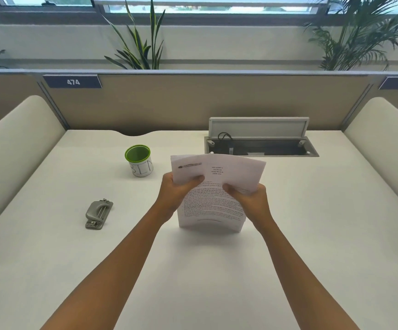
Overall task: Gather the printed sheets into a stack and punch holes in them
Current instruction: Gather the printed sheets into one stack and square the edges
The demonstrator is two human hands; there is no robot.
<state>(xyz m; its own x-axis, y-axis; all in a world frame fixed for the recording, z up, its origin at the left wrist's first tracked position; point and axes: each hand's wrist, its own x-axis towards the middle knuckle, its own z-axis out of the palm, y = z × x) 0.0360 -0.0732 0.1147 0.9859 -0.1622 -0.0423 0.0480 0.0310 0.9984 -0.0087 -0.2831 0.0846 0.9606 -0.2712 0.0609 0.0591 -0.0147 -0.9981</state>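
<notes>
Both bare forearms reach over the white desk [50, 246] to the printed sheets [213, 201], held upright with the left hand [177, 190] and right hand [250, 198] gripping their side edges, well right of the grey hole punch [98, 214] and green-rimmed cup [139, 160].

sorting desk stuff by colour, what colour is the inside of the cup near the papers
Bright green inside and on the rim of the cup, with a white outer wall; clearest in the head view.

White desk [217, 270] bears hole punch [98, 214] and cup [139, 161].
</notes>
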